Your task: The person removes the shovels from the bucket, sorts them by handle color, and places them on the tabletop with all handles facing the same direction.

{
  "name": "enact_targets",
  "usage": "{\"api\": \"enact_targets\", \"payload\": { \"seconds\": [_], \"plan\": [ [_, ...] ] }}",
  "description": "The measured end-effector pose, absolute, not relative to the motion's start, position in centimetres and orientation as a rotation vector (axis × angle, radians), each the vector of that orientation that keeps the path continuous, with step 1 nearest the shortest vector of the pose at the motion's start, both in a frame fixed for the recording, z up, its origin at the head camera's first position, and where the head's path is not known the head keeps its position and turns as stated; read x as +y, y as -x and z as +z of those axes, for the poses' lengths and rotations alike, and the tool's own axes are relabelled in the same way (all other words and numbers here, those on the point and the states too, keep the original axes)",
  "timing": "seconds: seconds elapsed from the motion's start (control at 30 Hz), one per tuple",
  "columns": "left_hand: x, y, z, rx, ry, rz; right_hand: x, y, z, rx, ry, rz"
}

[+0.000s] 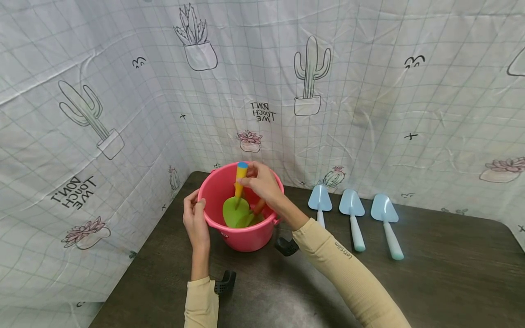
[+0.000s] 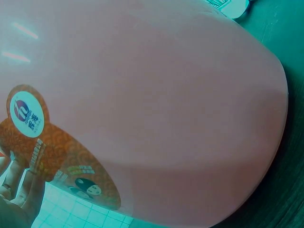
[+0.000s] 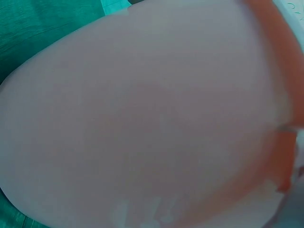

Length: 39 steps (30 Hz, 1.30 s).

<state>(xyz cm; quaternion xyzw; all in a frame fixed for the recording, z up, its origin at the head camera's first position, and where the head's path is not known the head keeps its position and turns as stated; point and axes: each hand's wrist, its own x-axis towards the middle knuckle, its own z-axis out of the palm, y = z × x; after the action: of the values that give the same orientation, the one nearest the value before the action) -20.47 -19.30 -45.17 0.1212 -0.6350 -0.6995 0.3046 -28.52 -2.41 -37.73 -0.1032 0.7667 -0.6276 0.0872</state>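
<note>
A pink bucket [image 1: 246, 239] stands on the dark table. My left hand [image 1: 195, 221] grips its left rim, thumb over the edge and fingers outside. Inside the bucket's mouth, my right hand [image 1: 264, 184] pinches the yellow, blue-tipped handle of a toy shovel [image 1: 240, 173], its green blade pointing down. Another toy shovel with an orange handle [image 1: 259, 207] lies in the bucket, partly hidden by my right hand. In the left wrist view, the bucket's wall [image 2: 180, 118] fills most of the picture, with my left fingers at the lower left. The right wrist view shows mostly bucket wall [image 3: 142, 118].
Three pale blue toy shovels lie in a row right of the bucket: the near one [image 1: 320, 199], the middle one [image 1: 352, 203] and the far one [image 1: 384, 209]. A cactus-printed curtain [image 1: 369, 114] hangs behind and left of the table [image 1: 451, 273].
</note>
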Motion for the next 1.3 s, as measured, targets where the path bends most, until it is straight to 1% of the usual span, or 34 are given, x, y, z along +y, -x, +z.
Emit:
{"api": "enact_targets", "payload": {
  "seconds": [0.27,0.53,0.87,1.3],
  "plan": [
    [-19.25,20.33,-45.31,-1.672,-0.316,-1.854,-2.56,28.47,-37.72,2.221,0.209,-1.998],
    [-19.20,20.10,-45.41,-1.680,-0.325,-1.835,-2.54,28.39,-37.83,2.143,0.170,-2.125],
    [-19.01,19.80,-45.37,-1.673,-0.328,-1.832,-2.55,28.20,-37.65,2.132,0.127,-2.118],
    [-18.94,19.86,-45.46,-1.668,-0.324,-1.829,-1.70,28.06,-37.85,2.285,0.338,-2.100]
  ]
}}
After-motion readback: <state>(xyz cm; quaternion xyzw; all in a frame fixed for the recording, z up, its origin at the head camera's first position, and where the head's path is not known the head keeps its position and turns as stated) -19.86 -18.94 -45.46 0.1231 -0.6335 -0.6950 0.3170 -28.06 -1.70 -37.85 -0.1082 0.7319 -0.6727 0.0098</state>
